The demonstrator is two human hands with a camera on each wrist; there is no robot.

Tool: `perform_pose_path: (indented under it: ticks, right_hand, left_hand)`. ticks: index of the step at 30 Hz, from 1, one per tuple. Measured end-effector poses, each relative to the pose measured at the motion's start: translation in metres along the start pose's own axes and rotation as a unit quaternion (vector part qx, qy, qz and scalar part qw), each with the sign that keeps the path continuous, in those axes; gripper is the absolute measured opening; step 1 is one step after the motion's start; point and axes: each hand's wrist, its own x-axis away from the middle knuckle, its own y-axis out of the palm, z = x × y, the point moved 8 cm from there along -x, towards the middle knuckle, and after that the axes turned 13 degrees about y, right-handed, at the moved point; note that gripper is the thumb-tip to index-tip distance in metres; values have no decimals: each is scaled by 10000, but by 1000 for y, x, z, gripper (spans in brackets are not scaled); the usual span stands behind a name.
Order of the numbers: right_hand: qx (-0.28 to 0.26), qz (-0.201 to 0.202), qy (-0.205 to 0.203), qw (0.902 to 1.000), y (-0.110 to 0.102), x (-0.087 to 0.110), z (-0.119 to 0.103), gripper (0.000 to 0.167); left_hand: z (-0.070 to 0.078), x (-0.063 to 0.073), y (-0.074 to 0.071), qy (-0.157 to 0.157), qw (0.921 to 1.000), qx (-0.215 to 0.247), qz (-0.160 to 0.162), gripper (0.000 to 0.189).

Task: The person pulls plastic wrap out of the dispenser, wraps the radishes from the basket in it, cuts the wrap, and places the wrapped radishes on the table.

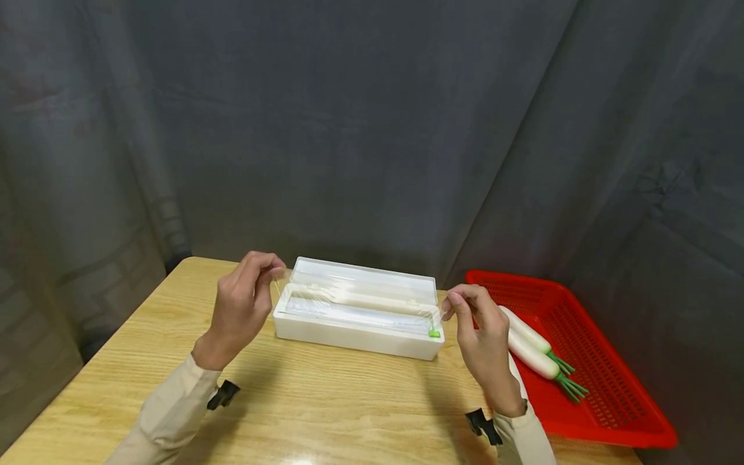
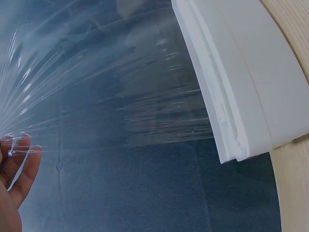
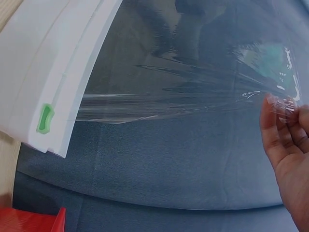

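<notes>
A long white cling film box (image 1: pixel 354 340) sits on the table with its lid (image 1: pixel 372 274) raised at the back. My left hand (image 1: pixel 241 307) pinches one corner of the clear cling film (image 2: pixel 106 92) near the box's left end. At the right end, my right hand (image 1: pixel 482 332) pinches the other corner between thumb and fingers. Between the hands the film is stretched, and in both wrist views it runs from the box's edge, gathering in creases toward the fingertips. A green slider (image 3: pixel 45 119) marks the box's right end.
To the right stands a red plastic basket (image 1: pixel 628 371). Two white radishes (image 1: pixel 531 355) with green stems lie in it, close to my right forearm. The light wooden table (image 1: pixel 325 407) ends at a dark grey curtain (image 1: pixel 349 129) behind.
</notes>
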Motion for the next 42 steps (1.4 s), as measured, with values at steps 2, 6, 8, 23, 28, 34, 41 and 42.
perform_pose_path:
  ticks: [2, 6, 8, 23, 28, 34, 41, 42]
  right_hand:
    - [-22, 7, -26, 10000, 0, 0, -1, 22]
    - [-67, 30, -43, 10000, -1, -1, -3, 21]
    - [-94, 40, -36, 9999, -2, -2, -4, 21]
    - [-446, 5, -66, 9990, -7, -2, -12, 13]
    - [-447, -31, 2, 9990, -11, -3, -15, 10]
    - [-481, -80, 60, 9988, -15, 0, -17, 8]
    - [-463, 9, -85, 9989, -15, 0, -20, 12]
    - [-441, 49, -125, 9989, -16, 0, -20, 16]
  left_hand:
    - [0, -1, -1, -50, 10000, -4, 6, 33]
    - [-1, -3, -2, -204, 9998, 87, 1, 21]
    - [-1, -4, -2, -269, 9996, 119, -19, 6]
    - [5, -7, -7, -411, 9983, 356, 203, 20]
    - [6, -12, -6, -359, 9980, 408, 335, 26]
    - [9, -12, -4, -363, 9972, 493, 435, 26]
    - [12, -11, -9, -381, 9968, 483, 508, 28]
    - [13, -11, -9, -365, 9968, 473, 539, 27]
